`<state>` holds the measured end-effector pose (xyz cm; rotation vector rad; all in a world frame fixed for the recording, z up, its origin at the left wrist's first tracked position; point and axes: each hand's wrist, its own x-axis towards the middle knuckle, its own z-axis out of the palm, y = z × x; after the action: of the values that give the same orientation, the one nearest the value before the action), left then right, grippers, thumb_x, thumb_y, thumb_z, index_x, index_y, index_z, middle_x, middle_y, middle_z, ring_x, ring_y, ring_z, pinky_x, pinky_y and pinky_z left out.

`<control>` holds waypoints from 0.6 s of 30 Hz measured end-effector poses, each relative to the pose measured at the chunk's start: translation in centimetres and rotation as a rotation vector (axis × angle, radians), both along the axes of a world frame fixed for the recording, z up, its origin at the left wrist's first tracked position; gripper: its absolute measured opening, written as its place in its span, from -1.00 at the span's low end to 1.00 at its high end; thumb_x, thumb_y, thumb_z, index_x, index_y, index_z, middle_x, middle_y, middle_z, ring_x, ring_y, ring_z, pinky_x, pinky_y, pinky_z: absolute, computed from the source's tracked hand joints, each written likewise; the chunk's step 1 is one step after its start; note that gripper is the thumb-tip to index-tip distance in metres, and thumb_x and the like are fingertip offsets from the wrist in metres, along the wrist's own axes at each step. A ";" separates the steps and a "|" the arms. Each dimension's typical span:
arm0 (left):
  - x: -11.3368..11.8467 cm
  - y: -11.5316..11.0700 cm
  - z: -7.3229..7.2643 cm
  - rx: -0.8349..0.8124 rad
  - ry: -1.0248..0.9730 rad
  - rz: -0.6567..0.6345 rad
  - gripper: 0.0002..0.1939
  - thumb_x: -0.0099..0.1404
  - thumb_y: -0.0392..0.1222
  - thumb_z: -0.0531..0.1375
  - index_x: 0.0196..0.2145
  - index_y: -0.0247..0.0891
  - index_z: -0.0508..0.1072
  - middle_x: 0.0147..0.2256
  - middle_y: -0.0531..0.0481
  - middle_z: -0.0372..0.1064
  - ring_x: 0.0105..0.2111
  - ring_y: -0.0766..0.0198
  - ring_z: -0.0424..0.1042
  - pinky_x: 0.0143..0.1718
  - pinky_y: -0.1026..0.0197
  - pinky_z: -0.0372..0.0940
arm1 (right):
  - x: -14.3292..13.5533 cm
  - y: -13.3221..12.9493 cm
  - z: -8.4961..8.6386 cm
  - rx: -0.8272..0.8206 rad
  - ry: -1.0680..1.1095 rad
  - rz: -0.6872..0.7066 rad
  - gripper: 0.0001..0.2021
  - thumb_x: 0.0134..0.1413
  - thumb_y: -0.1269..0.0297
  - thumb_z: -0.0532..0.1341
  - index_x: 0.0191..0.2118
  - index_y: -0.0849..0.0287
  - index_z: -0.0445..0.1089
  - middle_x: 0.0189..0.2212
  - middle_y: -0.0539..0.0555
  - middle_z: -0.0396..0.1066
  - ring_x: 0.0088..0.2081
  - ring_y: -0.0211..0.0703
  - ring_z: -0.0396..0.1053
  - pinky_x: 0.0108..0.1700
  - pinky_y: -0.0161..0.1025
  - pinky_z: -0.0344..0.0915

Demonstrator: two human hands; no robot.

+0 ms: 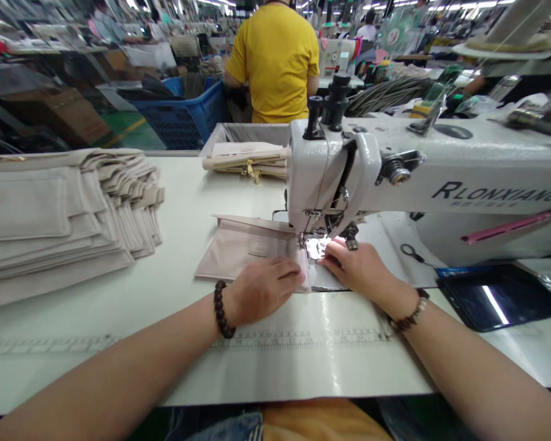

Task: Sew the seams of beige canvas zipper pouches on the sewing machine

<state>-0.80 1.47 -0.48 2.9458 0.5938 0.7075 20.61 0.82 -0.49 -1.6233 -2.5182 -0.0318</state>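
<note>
A beige fabric panel (232, 251) with a small label patch lies flat on the table, its right edge at the needle area of the white sewing machine (417, 165). Over the panel's lower right part rests my left hand (264, 288), palm down with fingers stretched toward the machine's foot. My right hand (356, 263) is just right of the lit presser foot (316, 246), its thumb and fingertips drawn together near the panel's edge. Whatever those fingertips may hold is hidden.
Stacked beige fabric pieces (64, 226) fill the table's left. Behind the panel, a bin (220, 131) holds beige pieces with gold zippers. A dark tablet (500, 297) and small scissors (412, 252) lie right. A printed ruler (275, 339) runs along the front. A person in a yellow shirt (275, 61) is beyond.
</note>
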 end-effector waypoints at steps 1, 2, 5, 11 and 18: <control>0.1 -0.1 -0.1 0.008 -0.015 -0.008 -0.85 0.25 -0.35 0.03 -0.27 -0.35 0.38 -0.30 -0.07 0.38 -0.33 0.24 0.35 -0.35 0.22 0.34 | 0.1 -0.2 0.3 -0.027 0.009 0.078 -0.75 0.13 0.19 0.05 -0.40 0.24 0.34 -0.47 0.07 0.32 -0.51 -0.26 0.21 -0.51 -0.33 -0.06; 0.1 -0.2 -0.2 0.017 -0.026 -0.018 -0.85 0.24 -0.36 0.04 -0.28 -0.36 0.38 -0.31 -0.07 0.38 -0.32 0.24 0.34 -0.33 0.21 0.33 | 0.3 -0.3 0.5 -0.052 0.034 0.161 -0.75 0.15 0.20 0.03 -0.39 0.23 0.35 -0.47 0.06 0.32 -0.50 -0.27 0.21 -0.50 -0.33 -0.05; 0.2 -0.2 -0.3 0.038 -0.037 -0.048 -0.86 0.23 -0.38 0.04 -0.29 -0.39 0.38 -0.34 -0.07 0.38 -0.32 0.24 0.32 -0.29 0.20 0.32 | 0.6 -0.9 0.9 -0.101 0.140 0.394 -0.75 0.19 0.23 -0.02 -0.29 0.21 0.37 -0.48 0.03 0.30 -0.46 -0.29 0.22 -0.45 -0.34 -0.01; 0.4 -0.3 -0.5 0.063 -0.006 -0.070 -0.84 0.26 -0.37 0.01 -0.30 -0.42 0.38 -0.36 -0.08 0.38 -0.32 0.24 0.32 -0.29 0.20 0.31 | 0.3 -1.4 0.7 -0.133 0.139 0.510 -0.76 0.20 0.27 -0.01 -0.23 0.19 0.38 -0.51 0.00 0.30 -0.51 -0.32 0.18 -0.47 -0.31 -0.05; 0.6 -0.4 -0.3 0.056 0.028 -0.052 -0.82 0.28 -0.36 -0.01 -0.30 -0.37 0.38 -0.37 -0.07 0.37 -0.34 0.27 0.31 -0.31 0.22 0.30 | 0.3 -1.6 0.8 -0.137 0.064 0.533 -0.75 0.20 0.28 -0.02 -0.28 0.19 0.39 -0.53 -0.01 0.30 -0.53 -0.35 0.16 -0.47 -0.30 -0.07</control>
<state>-0.22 1.10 -0.79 3.0155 0.5051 0.6897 20.90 -0.79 0.32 -0.9209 -2.8620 0.2501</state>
